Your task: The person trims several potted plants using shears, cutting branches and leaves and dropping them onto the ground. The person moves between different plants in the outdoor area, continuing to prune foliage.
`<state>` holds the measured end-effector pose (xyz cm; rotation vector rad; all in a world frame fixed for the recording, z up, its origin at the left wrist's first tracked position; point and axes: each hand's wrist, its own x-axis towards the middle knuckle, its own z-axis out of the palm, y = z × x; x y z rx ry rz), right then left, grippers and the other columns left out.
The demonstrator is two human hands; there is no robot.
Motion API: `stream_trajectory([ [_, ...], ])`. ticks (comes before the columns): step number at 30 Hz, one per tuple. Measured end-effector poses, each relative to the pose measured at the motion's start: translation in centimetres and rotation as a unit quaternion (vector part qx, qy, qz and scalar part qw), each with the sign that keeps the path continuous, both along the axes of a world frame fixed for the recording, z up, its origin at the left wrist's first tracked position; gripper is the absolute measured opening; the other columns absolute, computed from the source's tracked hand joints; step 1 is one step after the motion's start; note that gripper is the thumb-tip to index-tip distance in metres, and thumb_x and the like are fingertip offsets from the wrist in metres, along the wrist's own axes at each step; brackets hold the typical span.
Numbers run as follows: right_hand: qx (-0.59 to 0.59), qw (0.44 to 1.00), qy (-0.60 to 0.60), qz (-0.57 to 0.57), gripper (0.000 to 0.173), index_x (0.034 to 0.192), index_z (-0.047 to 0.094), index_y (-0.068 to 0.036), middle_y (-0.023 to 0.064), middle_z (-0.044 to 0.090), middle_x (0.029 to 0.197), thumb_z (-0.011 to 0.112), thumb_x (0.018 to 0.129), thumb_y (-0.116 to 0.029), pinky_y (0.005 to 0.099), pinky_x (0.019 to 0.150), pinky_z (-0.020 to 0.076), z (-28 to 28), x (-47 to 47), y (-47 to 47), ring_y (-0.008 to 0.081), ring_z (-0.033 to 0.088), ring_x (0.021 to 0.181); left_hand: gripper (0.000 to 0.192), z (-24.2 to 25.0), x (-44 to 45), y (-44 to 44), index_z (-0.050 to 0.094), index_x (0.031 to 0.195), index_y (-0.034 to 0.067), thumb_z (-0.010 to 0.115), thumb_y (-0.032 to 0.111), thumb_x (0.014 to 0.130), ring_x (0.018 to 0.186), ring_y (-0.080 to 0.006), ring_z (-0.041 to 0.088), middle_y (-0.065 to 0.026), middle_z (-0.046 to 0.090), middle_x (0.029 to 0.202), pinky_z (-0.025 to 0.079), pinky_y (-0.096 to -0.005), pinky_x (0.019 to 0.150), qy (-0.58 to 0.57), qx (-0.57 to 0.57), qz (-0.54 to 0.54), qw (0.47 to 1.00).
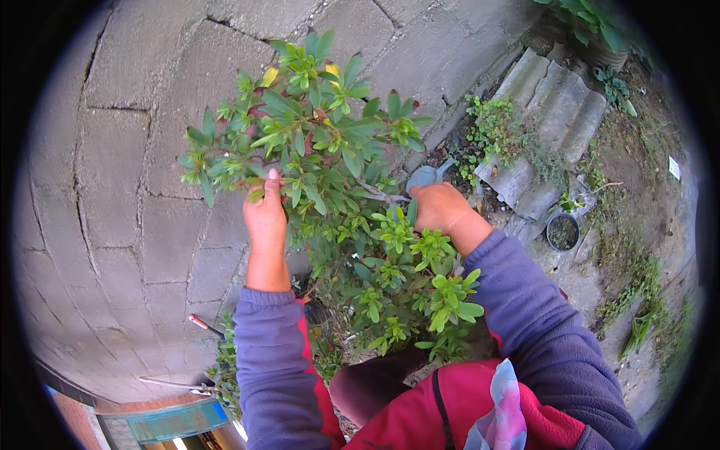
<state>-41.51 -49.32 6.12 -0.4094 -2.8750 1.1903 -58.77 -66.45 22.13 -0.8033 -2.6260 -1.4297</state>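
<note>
A leafy shrub with bright green shoot tips and a few yellow and reddish leaves fills the middle of the view. My left hand pinches a leafy sprig at its left side, thumb uppermost and the other fingers mostly hidden. On the right, my right hand is closed around a thin grey branch that runs left into the foliage; its fingers are largely out of sight. Just beyond that hand is a blue-grey object, partly covered, whose kind I cannot tell.
A wall of large grey blocks spans the left and top. Corrugated sheet pieces and a small dark pot lie on the right-hand ground. A red-handled tool shows at lower left, near another leafy plant.
</note>
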Motion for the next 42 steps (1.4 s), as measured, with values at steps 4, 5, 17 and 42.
stream_trajectory([
  [4,0.037,0.999,-0.028,0.019,0.056,0.107,0.059,-0.005,0.0136,0.067,0.096,0.069,0.066,-0.041,0.0432,0.085,0.0439,-0.2,-0.8,-2.0,0.0306,0.064,0.093,0.025,0.5,2.0,-0.4,0.059,0.083,0.004,0.059,0.027,0.093,0.073,-0.0092,0.053,0.0004,0.059,0.079,0.044,-0.0252,0.068,0.003,0.021,-0.036,0.999],
  [5,0.053,0.997,-0.041,0.03,0.06,0.111,0.058,-0.005,0.0124,0.067,0.099,0.071,0.066,-0.043,0.0427,0.087,0.0429,-0.5,-1.1,-2.5,0.0291,0.063,0.096,0.024,0.5,2.5,-0.4,0.059,0.084,0.004,0.059,0.026,0.093,0.075,-0.0096,0.054,0.0003,0.059,0.08,0.044,-0.0256,0.07,0.014,0.021,-0.049,0.998],
  [17,0.025,0.999,-0.031,0.007,0.032,0.102,0.061,-0.007,0.0139,0.067,0.096,0.062,0.075,-0.022,0.0403,0.087,0.0418,-1.1,-3.0,-4.8,0.0269,0.065,0.09,0.02,0.3,5.7,-0.1,0.058,0.086,0.004,0.06,0.023,0.093,0.077,-0.0092,0.053,0.002,0.059,0.08,0.043,-0.0252,0.071,0.004,-0.007,-0.14,0.99],
  [42,-0.069,0.993,-0.017,-0.096,0.043,0.101,0.058,-0.003,0.0131,0.068,0.093,0.069,0.067,-0.027,0.0399,0.083,0.0452,-3.8,-2.3,-3.3,0.0278,0.066,0.091,0.018,1.6,11.8,6.7,0.059,0.098,0.002,0.063,0.017,0.089,0.085,-0.0145,0.056,-0.0042,0.059,0.089,0.046,-0.0284,0.075,-0.011,-0.079,-0.297,0.952],
])
